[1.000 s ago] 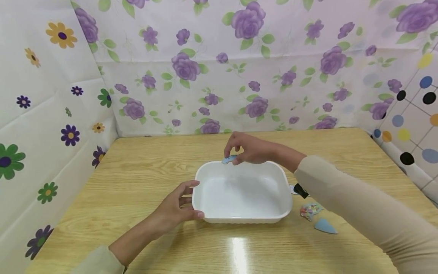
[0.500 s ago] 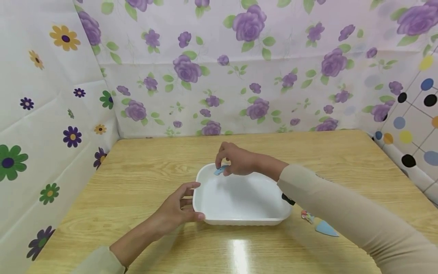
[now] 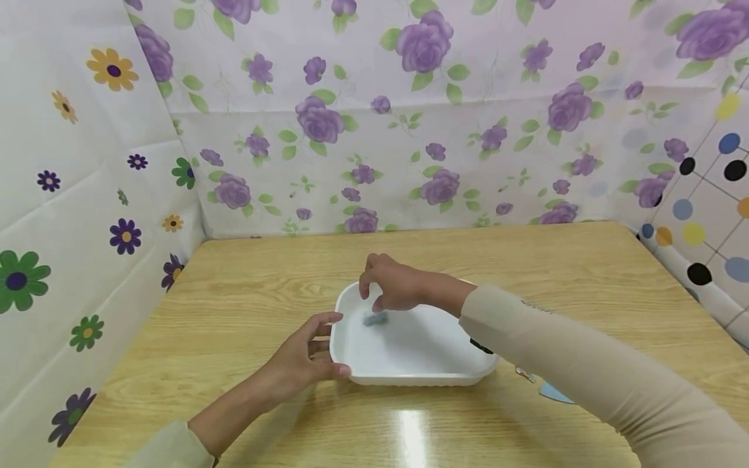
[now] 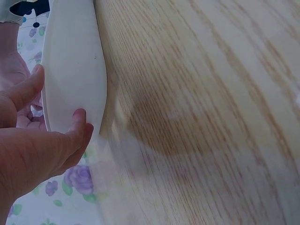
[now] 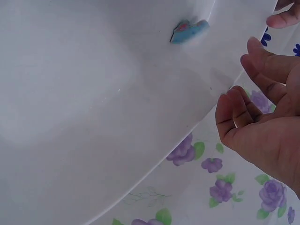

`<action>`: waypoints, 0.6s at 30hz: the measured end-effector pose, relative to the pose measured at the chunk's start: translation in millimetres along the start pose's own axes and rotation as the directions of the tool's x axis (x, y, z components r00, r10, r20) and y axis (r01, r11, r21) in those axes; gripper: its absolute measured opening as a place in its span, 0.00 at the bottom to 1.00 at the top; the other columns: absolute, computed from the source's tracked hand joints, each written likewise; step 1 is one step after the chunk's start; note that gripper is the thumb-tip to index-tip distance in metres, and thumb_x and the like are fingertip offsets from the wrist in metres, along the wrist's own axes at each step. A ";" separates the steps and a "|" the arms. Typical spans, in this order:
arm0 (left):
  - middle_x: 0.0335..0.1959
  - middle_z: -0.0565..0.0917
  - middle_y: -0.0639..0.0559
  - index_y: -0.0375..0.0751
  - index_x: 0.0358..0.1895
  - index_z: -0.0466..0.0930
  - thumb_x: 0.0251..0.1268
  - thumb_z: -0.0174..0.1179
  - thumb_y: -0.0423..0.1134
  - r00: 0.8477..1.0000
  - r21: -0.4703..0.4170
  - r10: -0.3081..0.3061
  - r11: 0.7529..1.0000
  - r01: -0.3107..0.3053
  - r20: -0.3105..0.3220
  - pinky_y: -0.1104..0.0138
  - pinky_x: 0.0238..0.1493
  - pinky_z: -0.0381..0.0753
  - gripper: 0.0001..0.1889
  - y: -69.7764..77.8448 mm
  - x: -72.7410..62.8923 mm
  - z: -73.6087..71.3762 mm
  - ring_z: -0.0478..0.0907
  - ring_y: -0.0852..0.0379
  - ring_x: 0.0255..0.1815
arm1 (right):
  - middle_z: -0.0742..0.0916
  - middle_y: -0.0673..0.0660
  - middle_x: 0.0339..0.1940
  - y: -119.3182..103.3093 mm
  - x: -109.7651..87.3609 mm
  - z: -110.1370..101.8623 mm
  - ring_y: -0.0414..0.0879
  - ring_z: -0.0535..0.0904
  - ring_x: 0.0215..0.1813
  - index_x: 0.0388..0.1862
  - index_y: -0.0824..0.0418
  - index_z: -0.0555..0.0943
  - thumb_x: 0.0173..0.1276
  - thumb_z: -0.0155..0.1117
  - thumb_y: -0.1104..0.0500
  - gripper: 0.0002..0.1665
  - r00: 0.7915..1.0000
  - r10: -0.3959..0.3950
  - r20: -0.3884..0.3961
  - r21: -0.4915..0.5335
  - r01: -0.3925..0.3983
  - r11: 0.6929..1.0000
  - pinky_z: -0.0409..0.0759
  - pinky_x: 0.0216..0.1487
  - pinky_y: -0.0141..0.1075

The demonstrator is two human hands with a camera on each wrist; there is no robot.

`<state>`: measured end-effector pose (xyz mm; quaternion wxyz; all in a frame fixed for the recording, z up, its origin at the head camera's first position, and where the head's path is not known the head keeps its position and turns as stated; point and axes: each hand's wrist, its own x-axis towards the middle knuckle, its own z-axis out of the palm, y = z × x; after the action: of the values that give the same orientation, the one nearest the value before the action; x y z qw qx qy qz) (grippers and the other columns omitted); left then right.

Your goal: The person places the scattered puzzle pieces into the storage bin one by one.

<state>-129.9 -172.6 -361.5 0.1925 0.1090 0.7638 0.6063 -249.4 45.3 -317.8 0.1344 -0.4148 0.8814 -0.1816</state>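
The counter (image 3: pixel 263 279) has a light wood-grain surface, with a bright reflection (image 3: pixel 413 435) in front of the tray. The white tray (image 3: pixel 409 379) rests on the surface, opening upward. To its right lie a patterned piece (image 3: pixel 526 374) and, near it, a light-blue piece (image 3: pixel 552 393), both partly hidden by the right sleeve (image 3: pixel 579 357).

A small blue piece (image 5: pixel 189 33) with reddish marks shows inside the white tray (image 5: pixel 70 61), top and right of centre. At the right edge, apart from it, the right hand (image 5: pixel 276 126) has bent fingers (image 5: pixel 225 112).
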 end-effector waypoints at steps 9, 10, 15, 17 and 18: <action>0.66 0.64 0.36 0.41 0.72 0.54 0.52 0.73 0.37 1.000 0.009 -0.013 1.000 0.014 -0.012 0.59 0.56 0.79 0.46 -1.7 0.9 -0.1 0.67 0.38 0.66 | 0.73 0.55 0.48 -1.8 -6.8 -5.2 0.50 0.65 0.53 0.45 0.60 0.83 0.61 0.71 0.62 0.13 1.000 -0.004 0.018 0.012 0.003 1.000 0.72 0.53 0.41; 0.66 0.64 0.36 0.41 0.72 0.53 0.52 0.73 0.37 1.000 0.009 -0.012 1.000 0.012 -0.011 0.59 0.56 0.79 0.46 -1.9 1.1 0.0 0.66 0.37 0.66 | 0.73 0.55 0.49 -1.3 -8.4 -6.6 0.50 0.65 0.54 0.45 0.59 0.83 0.61 0.71 0.62 0.13 1.000 -0.001 0.028 0.011 0.001 1.000 0.72 0.54 0.41; 0.66 0.64 0.36 0.41 0.72 0.54 0.52 0.73 0.36 1.000 0.010 -0.003 1.000 0.003 -0.015 0.59 0.56 0.79 0.45 -1.4 2.1 0.7 0.66 0.37 0.66 | 0.73 0.55 0.51 2.3 -16.7 -14.3 0.50 0.65 0.56 0.46 0.55 0.82 0.61 0.70 0.61 0.14 0.998 0.001 0.059 0.010 -0.001 1.000 0.71 0.56 0.42; 0.66 0.64 0.36 0.41 0.72 0.54 0.52 0.73 0.36 1.000 0.011 -0.003 1.000 0.003 -0.020 0.58 0.56 0.79 0.45 -1.0 1.8 0.9 0.66 0.37 0.66 | 0.73 0.55 0.51 4.6 -19.4 -16.4 0.50 0.65 0.56 0.47 0.55 0.82 0.62 0.70 0.61 0.14 0.998 -0.004 0.062 0.014 0.003 1.000 0.71 0.55 0.42; 0.66 0.64 0.36 0.41 0.72 0.55 0.52 0.73 0.36 1.000 0.011 -0.005 1.000 0.005 -0.022 0.58 0.56 0.79 0.45 -0.9 1.8 1.0 0.66 0.37 0.66 | 0.73 0.55 0.51 6.0 -20.8 -17.2 0.51 0.66 0.55 0.47 0.56 0.82 0.62 0.70 0.61 0.14 0.998 -0.007 0.063 0.018 0.006 1.000 0.71 0.54 0.42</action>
<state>-131.0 -171.2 -362.9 0.1852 0.1014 0.7694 0.6028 -247.3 68.6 -303.1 0.1651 -0.4220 0.8737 -0.1767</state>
